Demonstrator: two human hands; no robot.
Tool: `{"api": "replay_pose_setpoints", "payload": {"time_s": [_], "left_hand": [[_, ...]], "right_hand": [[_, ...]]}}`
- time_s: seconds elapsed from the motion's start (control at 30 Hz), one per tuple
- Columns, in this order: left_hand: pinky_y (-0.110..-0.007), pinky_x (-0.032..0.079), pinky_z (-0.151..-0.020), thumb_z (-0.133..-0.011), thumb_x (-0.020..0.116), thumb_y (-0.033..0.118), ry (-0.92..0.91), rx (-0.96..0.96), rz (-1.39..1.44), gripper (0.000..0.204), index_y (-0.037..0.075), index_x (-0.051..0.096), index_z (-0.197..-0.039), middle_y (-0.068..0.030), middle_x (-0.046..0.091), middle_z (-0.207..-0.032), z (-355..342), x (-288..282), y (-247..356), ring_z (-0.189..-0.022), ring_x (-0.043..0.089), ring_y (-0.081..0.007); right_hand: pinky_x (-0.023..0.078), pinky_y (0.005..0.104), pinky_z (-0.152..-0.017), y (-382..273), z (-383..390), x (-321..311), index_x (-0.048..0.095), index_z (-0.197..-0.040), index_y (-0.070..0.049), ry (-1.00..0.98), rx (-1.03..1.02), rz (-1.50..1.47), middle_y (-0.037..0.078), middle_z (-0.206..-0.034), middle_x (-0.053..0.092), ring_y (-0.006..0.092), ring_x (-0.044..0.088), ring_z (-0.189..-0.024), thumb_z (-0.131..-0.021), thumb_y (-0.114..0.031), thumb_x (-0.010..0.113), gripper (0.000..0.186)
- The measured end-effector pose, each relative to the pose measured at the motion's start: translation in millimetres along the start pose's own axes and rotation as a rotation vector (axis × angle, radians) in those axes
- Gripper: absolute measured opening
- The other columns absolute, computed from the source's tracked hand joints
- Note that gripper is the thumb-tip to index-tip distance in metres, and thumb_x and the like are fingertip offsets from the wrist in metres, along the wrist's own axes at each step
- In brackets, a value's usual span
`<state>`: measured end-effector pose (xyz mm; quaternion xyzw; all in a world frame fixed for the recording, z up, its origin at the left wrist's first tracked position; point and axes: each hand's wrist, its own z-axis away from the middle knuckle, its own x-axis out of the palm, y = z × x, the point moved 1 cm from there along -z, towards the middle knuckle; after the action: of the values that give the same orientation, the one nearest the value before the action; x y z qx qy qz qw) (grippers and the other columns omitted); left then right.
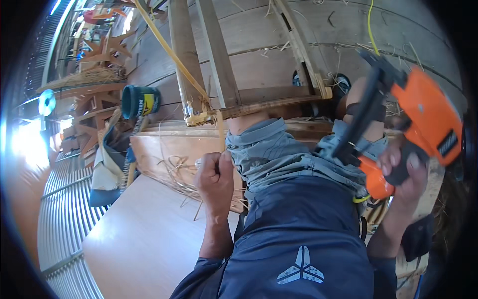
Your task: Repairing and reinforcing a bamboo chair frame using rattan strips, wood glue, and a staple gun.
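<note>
My left hand (214, 184) is closed on a thin pale rattan strip (220, 134), which hangs taut from the near left corner of a wooden frame (271, 105). A longer tan strip (169, 50) slants up from that same corner toward the top left. My right hand (406, 167) grips the black handle of an orange and black nail gun (428, 109) at the right, held raised over my right leg, its nose apart from the frame. The frame lies across my lower legs, with several rails running away from me. My rolled-up grey trousers show beneath it.
A wooden ledge (159, 147) with loose cane strands and a pale board (139, 234) sit at the left. Beyond are a dark green bucket (140, 102), stacked wooden pieces (99, 60) and corrugated metal (67, 214). A yellow hose (371, 30) runs over the plank floor (338, 35).
</note>
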<state>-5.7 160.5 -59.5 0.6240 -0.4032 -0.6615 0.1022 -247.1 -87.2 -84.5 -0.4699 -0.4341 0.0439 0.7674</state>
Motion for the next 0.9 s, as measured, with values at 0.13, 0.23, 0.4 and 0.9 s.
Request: {"api": "replay_pose_setpoints", "payload": {"time_s": [0.13,0.23,0.4,0.9], "left_hand": [[-0.024,0.041,-0.056,-0.088,0.058,0.013,0.104,0.036,-0.106,0.017,0.001,0.055,-0.076,-0.0053,0.057,-0.067,-1,-8,15,-0.059,0.049,-0.0085],[-0.027,0.043,-0.064,-0.089,0.055,0.011,0.111,0.044,-0.150,0.017,-0.001,0.055,-0.076,-0.0098,0.061,-0.083,-4,-6,27,-0.070,0.053,-0.0139],[-0.030,0.044,-0.070,-0.088,0.051,0.006,0.064,0.112,-0.283,0.017,-0.004,0.053,-0.074,-0.0135,0.060,-0.092,-13,6,39,-0.078,0.056,-0.0210],[-0.027,0.042,-0.076,-0.086,0.049,0.003,0.070,0.114,-0.332,0.019,-0.007,0.048,-0.070,-0.0150,0.061,-0.108,-28,20,49,-0.087,0.054,-0.0155]], "right_hand": [[0.045,0.0310,-0.061,24,-58,29,0.041,-0.118,0.005,-0.230,0.112,-0.153,0.005,-0.070,0.050,0.0161,0.053,-0.058,-0.081,-0.035,0.062,0.058],[0.045,0.0304,-0.054,64,-78,38,0.046,-0.115,0.001,-0.272,0.210,-0.287,0.006,-0.067,0.051,0.0176,0.053,-0.054,-0.081,-0.031,0.062,0.050],[0.046,0.0284,-0.052,97,-87,48,0.052,-0.092,-0.002,-0.303,0.362,-0.504,0.007,-0.066,0.053,0.0154,0.053,-0.053,-0.080,-0.014,0.061,0.019],[0.047,0.0281,-0.049,115,-100,68,0.055,-0.092,-0.003,-0.510,0.542,-0.328,0.004,-0.063,0.053,0.0126,0.054,-0.050,-0.077,-0.021,0.064,0.025]]}}
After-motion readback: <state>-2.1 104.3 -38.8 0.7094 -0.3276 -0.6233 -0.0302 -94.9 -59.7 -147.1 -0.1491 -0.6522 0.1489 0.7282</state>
